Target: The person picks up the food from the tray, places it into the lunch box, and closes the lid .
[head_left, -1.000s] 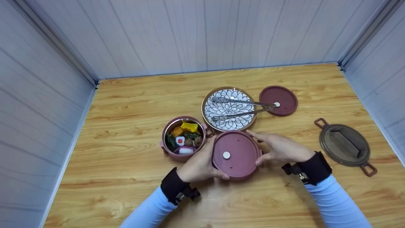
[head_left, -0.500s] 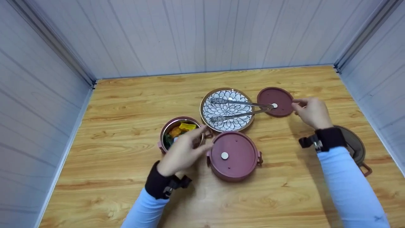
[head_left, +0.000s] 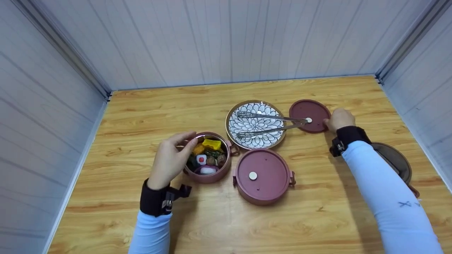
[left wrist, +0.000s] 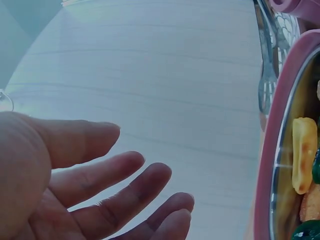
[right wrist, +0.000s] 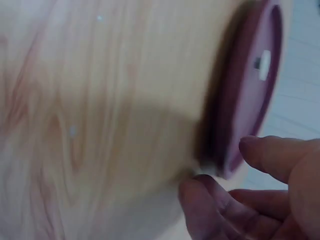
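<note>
My left hand [head_left: 172,157] hangs open beside the left rim of an uncovered pink container [head_left: 208,177] filled with toy food. In the left wrist view its relaxed fingers [left wrist: 115,185] stand a little apart from the container's rim [left wrist: 267,165]. My right hand [head_left: 339,119] is at the right edge of a loose maroon lid [head_left: 310,107] that lies flat on the table. The right wrist view shows the thumb [right wrist: 270,155] above and a finger [right wrist: 200,195] below pinching the lid [right wrist: 250,95] at its edge.
A second pink container [head_left: 263,174], lidded, stands at front centre. Behind it, metal tongs [head_left: 268,116] lie across a patterned plate [head_left: 235,127]. A brown lid with handles [head_left: 395,158] lies at right, partly hidden by my right forearm. Pale walls close in the wooden table [head_left: 141,106].
Both hands let go of the lidded container. The left moved left to the uncovered container's side; the right reached back and right to the loose maroon lid and took its edge.
</note>
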`<state>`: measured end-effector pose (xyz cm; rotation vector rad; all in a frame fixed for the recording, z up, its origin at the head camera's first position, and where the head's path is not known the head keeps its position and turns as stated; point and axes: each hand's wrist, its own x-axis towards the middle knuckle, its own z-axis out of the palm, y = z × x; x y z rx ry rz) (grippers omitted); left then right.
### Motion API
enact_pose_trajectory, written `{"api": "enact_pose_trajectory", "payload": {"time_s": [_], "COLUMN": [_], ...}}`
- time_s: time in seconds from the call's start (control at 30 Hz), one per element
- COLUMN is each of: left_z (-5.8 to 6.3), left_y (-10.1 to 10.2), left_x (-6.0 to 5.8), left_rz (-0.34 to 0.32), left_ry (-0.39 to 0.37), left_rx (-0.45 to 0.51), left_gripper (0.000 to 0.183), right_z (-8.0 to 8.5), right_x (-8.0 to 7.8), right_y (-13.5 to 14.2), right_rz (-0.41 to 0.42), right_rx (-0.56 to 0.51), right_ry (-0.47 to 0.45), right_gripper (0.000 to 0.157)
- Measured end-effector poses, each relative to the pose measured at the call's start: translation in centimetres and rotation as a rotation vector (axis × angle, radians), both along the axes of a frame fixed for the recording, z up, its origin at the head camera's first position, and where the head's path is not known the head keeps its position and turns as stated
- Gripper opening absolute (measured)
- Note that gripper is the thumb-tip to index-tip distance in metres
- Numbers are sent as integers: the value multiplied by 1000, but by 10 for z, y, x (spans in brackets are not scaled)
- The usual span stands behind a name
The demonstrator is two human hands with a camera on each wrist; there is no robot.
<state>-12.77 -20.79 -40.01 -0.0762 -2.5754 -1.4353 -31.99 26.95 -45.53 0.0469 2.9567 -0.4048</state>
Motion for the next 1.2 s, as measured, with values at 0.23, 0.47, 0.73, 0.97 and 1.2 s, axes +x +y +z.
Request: {"api": "enact_pose_trajectory", "payload": {"time_s": [0.23, 0.47, 0.73, 0.97, 1.2], "left_z": [-5, -7, -7, -8, -12], "left_y": [7, 9, 10, 15, 21], "left_x": [-3, -4, -4, -3, -3], "left_rz": [-24, -42, -45, -66, -81], "left_ry": [-3, -26, -46, -40, -13], "left_rx": [3, -8, -7, -14, -45], "left_gripper": [25, 26, 26, 22, 17], "right_z": [-6, 4, 26, 43, 51], "right_x": [1, 12, 36, 72, 109], "right_y": [4, 13, 24, 27, -4], "right_rz": [-48, -203, -365, -428, -336], "right_rx": [-64, -332, -509, -651, -769], "right_ry": [-14, -79, 12, 142, 214], "right_gripper": [41, 45, 57, 57, 54]}}
